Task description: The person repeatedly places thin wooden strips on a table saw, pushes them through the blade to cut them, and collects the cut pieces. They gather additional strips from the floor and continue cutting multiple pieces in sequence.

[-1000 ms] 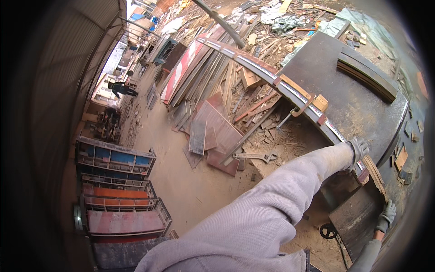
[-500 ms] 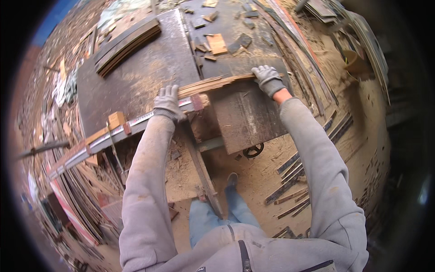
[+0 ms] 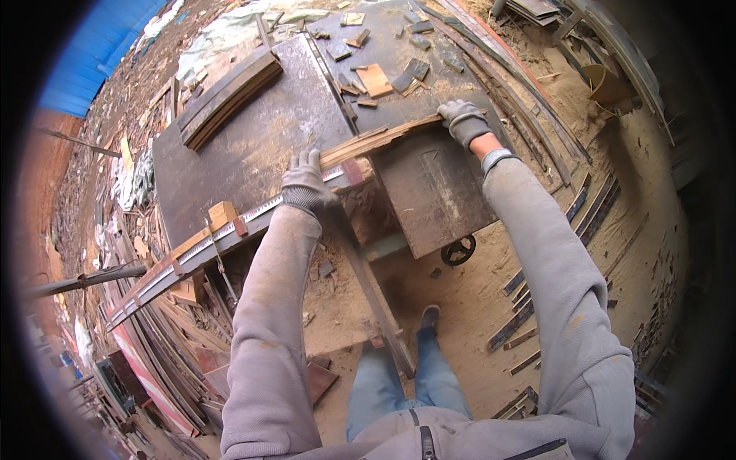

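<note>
A thin bundle of wooden strips (image 3: 381, 140) lies across the near edge of the dark saw table (image 3: 287, 100). At its left end my left hand (image 3: 305, 182), in a grey glove, grips the wood with the fingers over the top and the thumb hidden. My gloved right hand (image 3: 463, 123) is closed round the right end. Below the left hand runs a metal rail with a measuring tape (image 3: 257, 215), and a small wooden block (image 3: 222, 212) sits on it. Any saw blade is out of sight.
Several offcuts (image 3: 374, 80) are scattered on the far tabletop. A stack of boards (image 3: 231, 100) rests at the table's far left. A black handwheel (image 3: 458, 251) is under the dark side panel (image 3: 435, 192). Loose strips (image 3: 512, 314) lie on the sawdust-covered floor to the right.
The whole view has shifted, so the table and both arms appear farther right. Both hands stay at the ends of the wooden strips, and the right fingers look more curled round the wood.
</note>
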Demonstrator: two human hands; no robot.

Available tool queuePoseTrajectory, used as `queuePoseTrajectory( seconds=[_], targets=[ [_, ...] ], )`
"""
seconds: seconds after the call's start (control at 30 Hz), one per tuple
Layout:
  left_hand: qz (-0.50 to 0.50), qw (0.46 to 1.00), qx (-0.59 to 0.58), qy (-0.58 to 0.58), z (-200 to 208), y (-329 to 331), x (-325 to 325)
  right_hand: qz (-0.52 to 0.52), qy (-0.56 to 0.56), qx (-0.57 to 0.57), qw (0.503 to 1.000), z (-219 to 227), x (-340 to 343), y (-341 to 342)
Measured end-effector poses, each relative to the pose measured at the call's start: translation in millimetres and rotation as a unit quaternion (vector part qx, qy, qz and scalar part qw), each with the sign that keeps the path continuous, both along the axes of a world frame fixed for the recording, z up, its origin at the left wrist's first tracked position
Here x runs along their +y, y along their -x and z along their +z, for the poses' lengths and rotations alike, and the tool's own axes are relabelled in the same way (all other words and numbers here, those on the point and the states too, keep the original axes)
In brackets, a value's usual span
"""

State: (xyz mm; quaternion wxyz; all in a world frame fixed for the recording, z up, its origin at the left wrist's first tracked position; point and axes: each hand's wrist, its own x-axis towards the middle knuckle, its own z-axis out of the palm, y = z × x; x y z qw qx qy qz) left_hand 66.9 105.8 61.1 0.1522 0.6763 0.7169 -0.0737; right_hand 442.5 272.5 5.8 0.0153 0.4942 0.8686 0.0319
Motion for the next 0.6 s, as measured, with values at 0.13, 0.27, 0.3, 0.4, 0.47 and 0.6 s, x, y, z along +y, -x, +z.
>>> queuePoseTrajectory(
  seconds=[0.13,0.27,0.3,0.4,0.47,0.6],
  targets=[
    [-0.001,1.000,0.021,0.022,3.2,-0.2,4.6,0.026,-0.023,0.006,0.999,-1.5,1.3,-3.7],
    [-0.002,1.000,0.020,0.021,3.0,8.0,9.4,0.011,-0.009,0.013,1.000,6.7,-2.2,4.9],
    [-0.003,1.000,0.022,0.017,1.6,9.3,10.9,0.009,-0.031,0.017,0.999,9.9,-2.8,7.4],
    [-0.009,0.999,-0.018,-0.032,-3.0,10.8,18.2,-0.021,-0.034,0.000,0.999,19.4,-3.2,12.5],
    [-0.003,0.999,-0.027,-0.040,-3.4,11.6,24.6,-0.060,-0.007,-0.027,0.998,26.2,-7.3,10.0],
    [0.002,0.999,-0.040,-0.014,2.7,17.3,33.4,-0.169,0.040,0.022,0.985,40.0,-35.0,-14.2]
  ],
)
